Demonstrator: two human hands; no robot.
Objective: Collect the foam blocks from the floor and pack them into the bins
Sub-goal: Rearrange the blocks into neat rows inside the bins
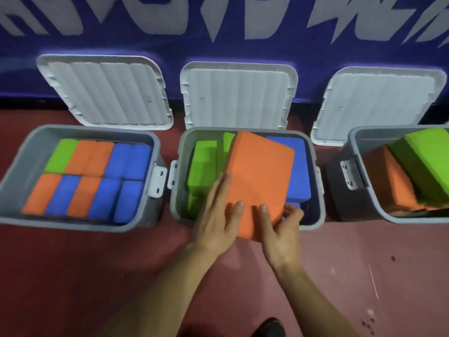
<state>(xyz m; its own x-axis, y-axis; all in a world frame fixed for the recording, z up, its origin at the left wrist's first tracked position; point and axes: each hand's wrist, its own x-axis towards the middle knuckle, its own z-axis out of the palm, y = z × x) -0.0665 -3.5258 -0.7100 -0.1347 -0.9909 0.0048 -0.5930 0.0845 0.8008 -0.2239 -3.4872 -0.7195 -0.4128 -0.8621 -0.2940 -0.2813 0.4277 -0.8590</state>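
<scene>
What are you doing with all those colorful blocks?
A person is packing foam blocks into grey bins. The right hand grips the near corner of an orange block, and the left hand lies along its edge. The block is tilted over the middle bin, which already has green blocks and blue blocks. The left bin looks neatly filled.

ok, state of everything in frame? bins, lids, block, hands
Left bin: open, packed with blocks in two rows.
Middle bin: open, part filled.
Right bin: open, its blocks lie tilted; partly out of frame.
Lids: all three open, standing behind the bins.
Orange block: held tilted over middle bin, not yet in.
Left hand: straight fingers press its left side.
Right hand: grips its near corner.
</scene>
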